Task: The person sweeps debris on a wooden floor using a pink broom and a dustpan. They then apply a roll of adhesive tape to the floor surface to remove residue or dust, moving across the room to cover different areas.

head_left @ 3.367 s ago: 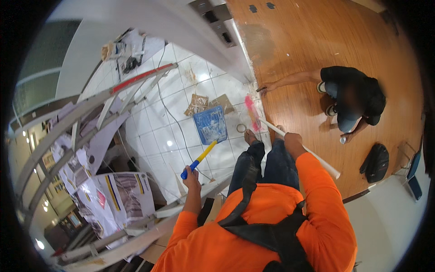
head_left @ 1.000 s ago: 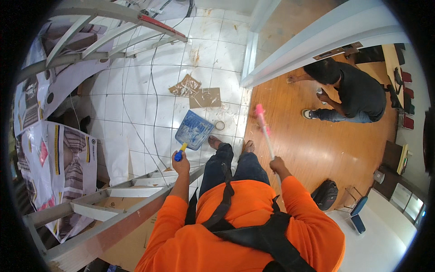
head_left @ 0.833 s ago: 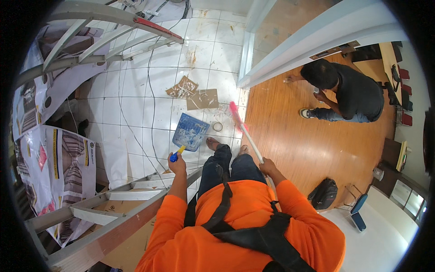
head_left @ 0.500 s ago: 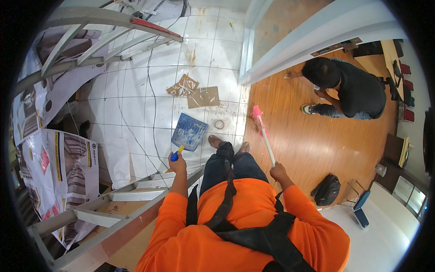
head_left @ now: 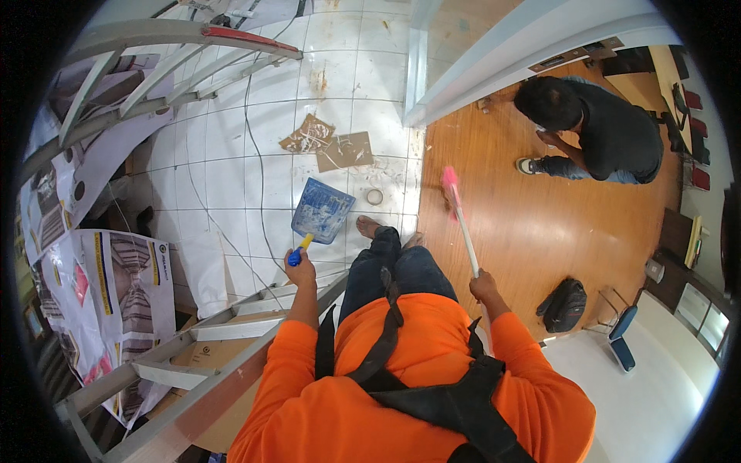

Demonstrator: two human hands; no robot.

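My left hand (head_left: 301, 272) is wrapped round the blue and yellow handle of a dustpan (head_left: 324, 210). The dustpan's blue pan, smeared with pale dirt, hangs over or rests on the white tiles ahead of my feet; I cannot tell which. In my right hand (head_left: 485, 286) is the pale shaft of a broom (head_left: 451, 184). Its pink bristle head is over the wooden floor, just right of the tile edge. Between the two tools, a roll of tape (head_left: 374, 196) lies on the tiles near my foot.
Two pieces of stained cardboard (head_left: 343, 152) lie on the tiles, with a cable (head_left: 255, 154) beside them. Ladders (head_left: 208, 332) stand at my left. A crouching person (head_left: 598, 127) is on the wooden floor at right, a black backpack (head_left: 563, 305) nearer me.
The broom has shifted right over the wooden floor, and my right hand has moved slightly right and up. The dustpan stays nearly in place. The crouching person's hand has drawn closer to their head.
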